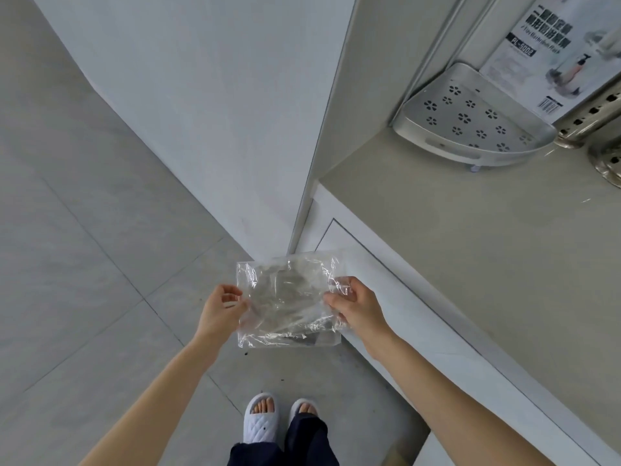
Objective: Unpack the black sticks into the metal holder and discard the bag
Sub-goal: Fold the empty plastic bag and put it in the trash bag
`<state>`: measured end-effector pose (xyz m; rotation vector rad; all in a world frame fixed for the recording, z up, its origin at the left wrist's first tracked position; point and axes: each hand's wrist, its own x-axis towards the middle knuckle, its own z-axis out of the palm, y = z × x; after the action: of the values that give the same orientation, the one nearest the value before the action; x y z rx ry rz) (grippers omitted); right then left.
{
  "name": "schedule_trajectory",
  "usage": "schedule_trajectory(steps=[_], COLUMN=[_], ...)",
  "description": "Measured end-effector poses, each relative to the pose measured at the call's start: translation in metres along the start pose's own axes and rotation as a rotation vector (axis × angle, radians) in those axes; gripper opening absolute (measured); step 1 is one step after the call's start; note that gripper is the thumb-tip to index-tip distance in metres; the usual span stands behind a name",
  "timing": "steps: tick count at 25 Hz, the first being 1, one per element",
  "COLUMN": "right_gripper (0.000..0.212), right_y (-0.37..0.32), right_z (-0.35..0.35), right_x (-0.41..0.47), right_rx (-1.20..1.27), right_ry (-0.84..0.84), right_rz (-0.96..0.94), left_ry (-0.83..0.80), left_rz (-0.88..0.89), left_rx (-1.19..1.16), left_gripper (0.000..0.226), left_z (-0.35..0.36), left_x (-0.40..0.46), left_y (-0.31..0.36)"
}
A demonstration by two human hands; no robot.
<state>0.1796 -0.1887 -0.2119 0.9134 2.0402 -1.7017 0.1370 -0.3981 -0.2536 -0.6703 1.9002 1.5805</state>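
Observation:
A clear, crumpled plastic bag (pixel 289 302) is stretched between my hands over the floor, in front of the counter's corner. My left hand (pixel 220 309) pinches its left edge with thumb and fingers. My right hand (pixel 358 307) grips its right edge. The bag looks empty; no black sticks show inside it. At the far right edge of the counter stand perforated metal holders (pixel 591 117), cut off by the frame; their contents are hidden.
A beige counter (pixel 470 247) runs along the right. On it sits a white corner shelf tray (pixel 470 126) with flower-shaped holes and a printed package card (pixel 551 52) behind it. A white wall (pixel 201 95) stands ahead, grey floor tiles (pixel 84 264) lie left, my slippered feet (pixel 279 422) below.

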Motion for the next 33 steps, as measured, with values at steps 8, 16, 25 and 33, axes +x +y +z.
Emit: schedule_trajectory(steps=[8, 16, 25, 33], right_gripper=[0.021, 0.016, 0.023, 0.025], right_y=[0.055, 0.087, 0.125, 0.162], right_z=[0.005, 0.012, 0.039, 0.063], right_x=[0.061, 0.116, 0.169, 0.201], right_rx=[-0.238, -0.436, -0.714, -1.007], right_ry=[0.11, 0.076, 0.083, 0.07], right_rz=[-0.072, -0.258, -0.298, -0.475], left_ry=[-0.098, -0.201, -0.297, -0.225], left_rz=[-0.038, -0.164, -0.229, -0.379], left_rx=[0.116, 0.008, -0.02, -0.398], left_gripper=[0.033, 0.043, 0.055, 0.041], left_z=[0.035, 0.083, 0.121, 0.126], left_x=[0.053, 0.107, 0.154, 0.19], left_y=[-0.043, -0.089, -0.115, -0.153])
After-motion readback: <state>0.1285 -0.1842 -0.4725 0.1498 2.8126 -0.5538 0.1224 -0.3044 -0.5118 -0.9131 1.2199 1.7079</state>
